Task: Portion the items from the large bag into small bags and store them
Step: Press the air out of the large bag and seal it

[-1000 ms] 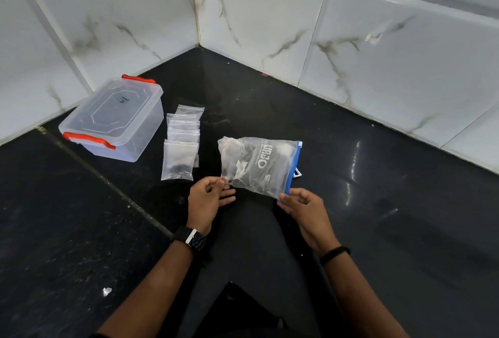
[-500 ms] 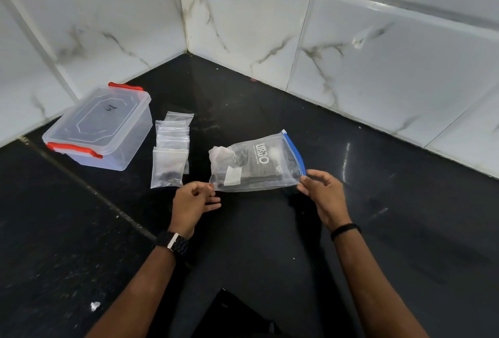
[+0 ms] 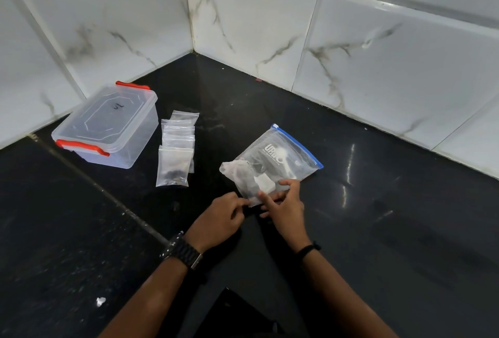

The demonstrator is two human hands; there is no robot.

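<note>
Two hands pinch the near corner of the large bag [image 3: 272, 165] lying on the black surface [image 3: 378, 216], left hand [image 3: 218, 220] and right hand [image 3: 285, 204] close together; limp, slippery, likely light film, best gripped by its blue zip edge.

1. Two bare forearms come up from the lower edge of the head view; no sleeve covers either one as far as they show.
2. The left hand [image 3: 219, 221] has a black wristwatch [image 3: 183, 252] at its wrist, on a broad strap of chunky ribbed links.
3. A pale silvery clasp or buckle piece shows on the strap's near edge.
4. The right hand [image 3: 285, 206] has a thin black band [image 3: 308, 249] at its wrist, plain and narrow, with a small knot or nub on its outer side.
</note>
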